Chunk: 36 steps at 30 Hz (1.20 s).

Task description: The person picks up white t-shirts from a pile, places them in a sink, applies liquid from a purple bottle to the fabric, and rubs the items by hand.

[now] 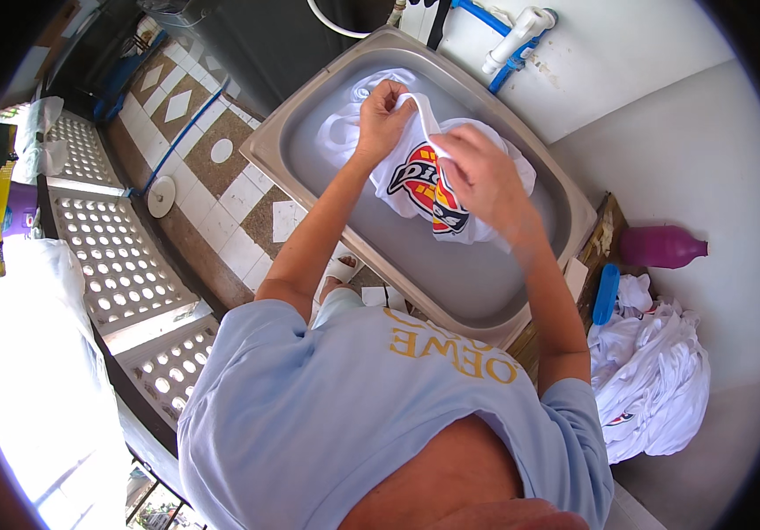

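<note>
Gripping white shirt [450, 190] collar with left hand [381, 113] and right hand [486, 177], both clenched, rubbing over metal sink [309, 115]; pile of shirts [654, 371] waiting nearby.

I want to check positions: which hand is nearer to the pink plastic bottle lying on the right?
Right. The right hand grips the white printed shirt on the side towards the pink plastic bottle; the left hand is farther away.

1. We see a white shirt [415, 181] with a red, yellow and dark print.
2. We see a grey metal sink [486, 274].
3. We see a magenta bottle [662, 246].
4. We see brown-and-white floor tiles [221, 190].
</note>
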### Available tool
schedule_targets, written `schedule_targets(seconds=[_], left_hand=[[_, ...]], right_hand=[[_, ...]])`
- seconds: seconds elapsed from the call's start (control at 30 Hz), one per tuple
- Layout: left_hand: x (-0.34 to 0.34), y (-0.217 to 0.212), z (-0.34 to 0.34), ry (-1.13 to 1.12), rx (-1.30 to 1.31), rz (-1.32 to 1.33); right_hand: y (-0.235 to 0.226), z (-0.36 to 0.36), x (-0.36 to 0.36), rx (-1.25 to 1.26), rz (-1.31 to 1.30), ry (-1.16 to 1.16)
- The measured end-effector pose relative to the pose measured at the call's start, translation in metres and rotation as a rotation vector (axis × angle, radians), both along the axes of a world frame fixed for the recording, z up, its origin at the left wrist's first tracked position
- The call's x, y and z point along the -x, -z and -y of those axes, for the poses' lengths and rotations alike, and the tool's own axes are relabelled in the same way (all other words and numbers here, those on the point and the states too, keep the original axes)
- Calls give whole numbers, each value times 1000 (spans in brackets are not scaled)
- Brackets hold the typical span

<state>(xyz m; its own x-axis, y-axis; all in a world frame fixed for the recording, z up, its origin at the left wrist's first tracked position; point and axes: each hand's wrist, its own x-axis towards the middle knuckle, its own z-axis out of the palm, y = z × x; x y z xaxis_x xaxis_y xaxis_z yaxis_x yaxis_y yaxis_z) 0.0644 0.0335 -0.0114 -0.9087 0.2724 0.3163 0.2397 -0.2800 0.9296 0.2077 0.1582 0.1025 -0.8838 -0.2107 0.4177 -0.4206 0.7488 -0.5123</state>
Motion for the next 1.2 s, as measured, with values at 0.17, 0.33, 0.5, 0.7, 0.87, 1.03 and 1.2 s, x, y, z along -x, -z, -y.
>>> schedule_targets(seconds=[0.17, 0.33, 0.5, 0.7, 0.87, 1.03, 1.2], left_hand=[[-24, 14, -33, 304, -564, 495], [-23, 24, -34, 414, -724, 749], [-22, 18, -39, 558, -869, 779], [-17, 15, -31, 490, -521, 529], [-4, 6, -9, 741, -366, 577], [-22, -3, -22, 654, -336, 866], [-26, -4, -21, 620, -329, 909]], right_hand=[[39, 34, -14, -225, -50, 140], [59, 39, -12, -238, -37, 128], [61, 47, -8, -230, -22, 152], [36, 35, -16, 161, 35, 123], [14, -31, -34, 860, 220, 265], [35, -70, -43, 989, 277, 375], [43, -72, -46, 974, 229, 400]])
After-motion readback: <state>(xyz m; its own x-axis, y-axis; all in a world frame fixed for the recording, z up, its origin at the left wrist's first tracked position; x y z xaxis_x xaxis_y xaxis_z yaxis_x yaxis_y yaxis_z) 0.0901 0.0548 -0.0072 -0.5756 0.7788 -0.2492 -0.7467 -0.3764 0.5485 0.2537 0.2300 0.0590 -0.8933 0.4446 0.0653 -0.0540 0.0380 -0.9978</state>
